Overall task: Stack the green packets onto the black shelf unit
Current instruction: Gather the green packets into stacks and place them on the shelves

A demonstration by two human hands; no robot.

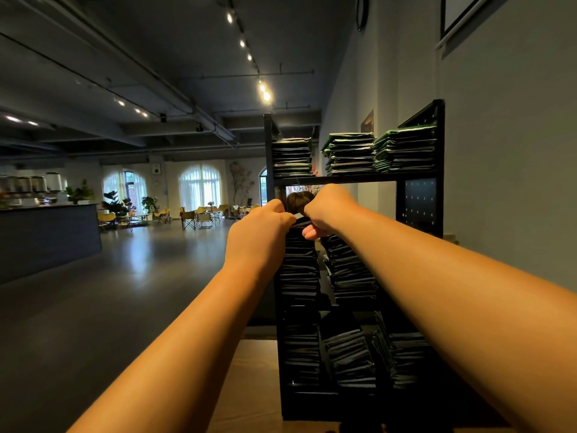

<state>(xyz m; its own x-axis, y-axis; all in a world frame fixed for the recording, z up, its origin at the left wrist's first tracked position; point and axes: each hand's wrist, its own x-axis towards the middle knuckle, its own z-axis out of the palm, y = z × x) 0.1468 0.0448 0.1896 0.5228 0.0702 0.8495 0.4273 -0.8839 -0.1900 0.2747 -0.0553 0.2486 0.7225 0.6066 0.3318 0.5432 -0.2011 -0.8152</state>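
Left hand (265, 228) and right hand (324, 210) pinch opposite ends of a flat green packet (301, 220), directly atop the black metal shelf unit's (352, 180) middle-left stack (298, 264).

Arms outstretched, left hand (265, 228) and right hand (326, 210) both pinch 1 packet (300, 218).

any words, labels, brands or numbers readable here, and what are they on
Nothing legible in this view.
green packets: too dark and small to read.
top packet on the middle stack: only its edge shows.
black shelf unit: no label seen.
white panel on the far wall: too small to read.
wall picture: blurred, no words.
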